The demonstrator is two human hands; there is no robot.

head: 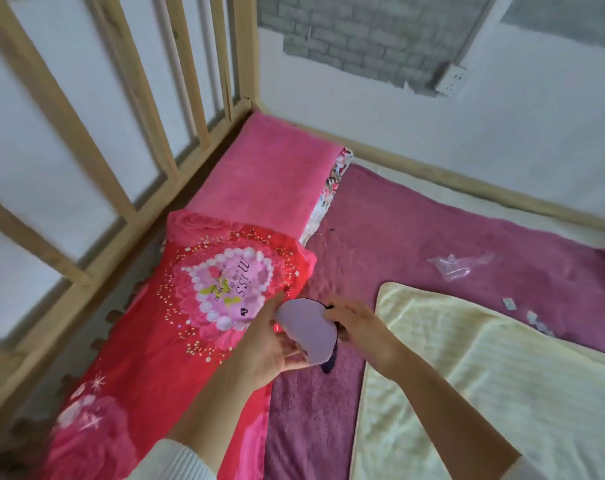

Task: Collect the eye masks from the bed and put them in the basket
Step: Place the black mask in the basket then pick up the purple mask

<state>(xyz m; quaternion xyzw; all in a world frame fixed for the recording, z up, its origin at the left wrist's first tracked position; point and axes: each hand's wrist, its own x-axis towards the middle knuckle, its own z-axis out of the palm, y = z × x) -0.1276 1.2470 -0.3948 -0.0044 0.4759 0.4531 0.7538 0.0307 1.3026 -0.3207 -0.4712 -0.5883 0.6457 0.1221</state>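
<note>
A lilac eye mask with dark edging and a dark strap hanging below it is held above the purple bed cover. My left hand grips its left and lower edge from underneath. My right hand pinches its right edge, where the strap joins. Both hands hover beside the corner of the red heart-print pillow. No basket is in view.
A pink pillow lies against the wooden slatted headboard. A pale yellow blanket covers the right of the bed. A clear plastic wrapper and small paper scraps lie on the purple cover. The wall borders the far side.
</note>
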